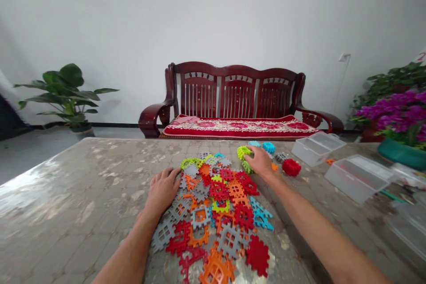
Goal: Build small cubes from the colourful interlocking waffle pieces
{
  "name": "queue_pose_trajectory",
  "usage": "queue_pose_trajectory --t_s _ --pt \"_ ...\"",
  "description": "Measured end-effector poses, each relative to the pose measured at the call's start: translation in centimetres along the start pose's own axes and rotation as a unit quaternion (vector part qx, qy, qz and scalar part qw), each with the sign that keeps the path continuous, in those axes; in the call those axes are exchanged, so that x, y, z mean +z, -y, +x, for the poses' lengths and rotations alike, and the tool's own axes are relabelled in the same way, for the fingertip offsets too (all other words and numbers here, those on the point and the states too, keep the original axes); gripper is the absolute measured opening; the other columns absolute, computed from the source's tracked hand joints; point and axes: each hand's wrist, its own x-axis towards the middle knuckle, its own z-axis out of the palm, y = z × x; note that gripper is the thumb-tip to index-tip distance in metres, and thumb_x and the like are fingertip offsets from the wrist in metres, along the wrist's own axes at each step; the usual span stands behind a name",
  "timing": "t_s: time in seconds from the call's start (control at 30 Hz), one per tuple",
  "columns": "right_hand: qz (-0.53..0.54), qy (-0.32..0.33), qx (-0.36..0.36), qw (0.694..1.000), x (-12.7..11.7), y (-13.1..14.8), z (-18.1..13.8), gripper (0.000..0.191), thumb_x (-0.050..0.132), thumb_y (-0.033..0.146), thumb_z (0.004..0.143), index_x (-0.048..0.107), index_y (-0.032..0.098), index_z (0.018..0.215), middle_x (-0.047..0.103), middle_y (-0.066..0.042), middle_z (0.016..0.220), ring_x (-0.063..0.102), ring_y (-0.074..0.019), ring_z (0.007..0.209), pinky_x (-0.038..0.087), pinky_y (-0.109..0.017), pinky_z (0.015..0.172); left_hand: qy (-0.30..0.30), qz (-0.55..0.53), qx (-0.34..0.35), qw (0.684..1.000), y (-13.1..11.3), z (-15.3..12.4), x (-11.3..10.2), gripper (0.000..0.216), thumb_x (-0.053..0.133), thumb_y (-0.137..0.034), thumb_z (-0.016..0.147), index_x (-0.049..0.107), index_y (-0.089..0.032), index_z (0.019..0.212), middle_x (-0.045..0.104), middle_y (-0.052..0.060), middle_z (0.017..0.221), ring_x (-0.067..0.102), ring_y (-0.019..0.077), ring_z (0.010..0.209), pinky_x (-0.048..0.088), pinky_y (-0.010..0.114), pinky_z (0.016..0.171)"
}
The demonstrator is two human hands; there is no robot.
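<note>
A pile of flat, notched plastic building tiles (pixel 218 191) in grey, red, orange, lime green and blue lies spread over the table. My left hand (pixel 163 188) rests at the pile's left edge, fingers stretched out and lying flat, holding nothing that shows. At the far right of the pile, my right hand (pixel 260 162) has its thumb and fingers closed on a lime-green tile block (pixel 243 152). Below that block sits another lime-green tile piece (pixel 247 167). Close to the right hand are a red tile block (pixel 291 167) and a blue tile block (pixel 269 147).
Two clear plastic boxes (pixel 308 151) (pixel 354 182) stand on the table (pixel 96 199) at the right. A teal pot (pixel 401 153) with purple flowers is beyond them. Past the far edge is a wooden bench (pixel 237 84); a potted plant (pixel 68 93) stands at the left.
</note>
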Motion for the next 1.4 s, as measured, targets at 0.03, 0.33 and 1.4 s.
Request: queue_pose_trajectory --t_s 0.03,0.33,1.4 --pt "0.026 0.007 -0.007 1.000 0.0 0.2 -0.6 0.032 0.064 0.025 0.081 0.071 0.022 0.112 0.074 -0.007 0.111 0.066 -0.0233 0.101 0.048 -0.035 0.092 0.000 -0.002 0.001 1.000 0.0 0.0 0.0 0.045 0.037 -0.035 0.098 0.060 -0.026 0.135 0.060 0.010 0.137 0.056 0.0287 0.124 0.041 0.046 0.107" --pt "0.187 0.037 -0.086 0.978 -2.1 1.7 -9.2 0.024 0.056 0.027 0.085 0.074 0.024 0.100 0.075 -0.006 0.103 0.067 -0.0220 0.100 0.050 -0.038 0.094 -0.009 -0.025 -0.003 1.000 0.0 0.1 0.2 0.043 0.040 -0.035 0.097 0.062 -0.027 0.133 0.060 0.011 0.136 0.055 0.0286 0.124 0.041 0.046 0.106" --pt "0.142 -0.006 -0.078 0.987 -0.4 -0.2 -11.7 0.028 0.048 0.024 0.090 0.070 0.024 0.106 0.071 -0.007 0.110 0.062 -0.0238 0.108 0.047 -0.041 0.101 -0.052 -0.151 -0.020 0.987 0.0 -0.3 -0.6 0.043 0.043 -0.024 0.091 0.062 -0.021 0.130 0.065 0.009 0.132 0.058 0.0212 0.124 0.041 0.039 0.110"
